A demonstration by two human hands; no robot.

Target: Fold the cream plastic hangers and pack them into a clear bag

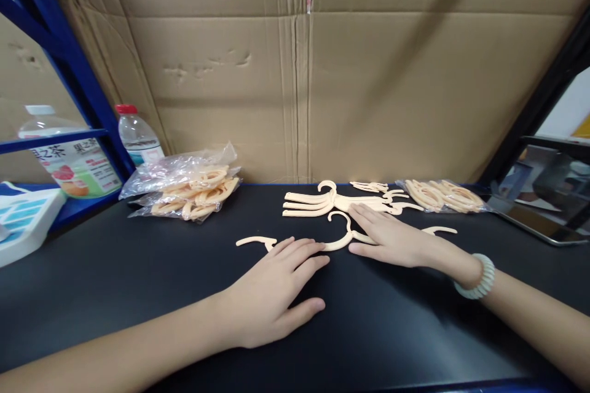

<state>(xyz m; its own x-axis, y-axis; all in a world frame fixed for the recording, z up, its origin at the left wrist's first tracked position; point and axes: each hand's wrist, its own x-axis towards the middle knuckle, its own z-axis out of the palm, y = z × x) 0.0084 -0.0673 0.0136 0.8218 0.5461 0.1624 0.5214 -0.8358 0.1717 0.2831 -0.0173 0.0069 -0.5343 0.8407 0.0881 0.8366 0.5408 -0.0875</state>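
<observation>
hangers point(332, 199): pale peach | tabletop point(369, 331): black | bracelet point(483, 284): pale green | cardboard point(221, 49): brown

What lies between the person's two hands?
In the head view, the curved middle of a peach-coloured hanger shows between the left hand and right hand.

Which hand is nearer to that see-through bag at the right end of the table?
Right. The right hand is just to the left of the see-through bag and a bit closer to the camera; the left hand is much farther left and closer still.
</observation>
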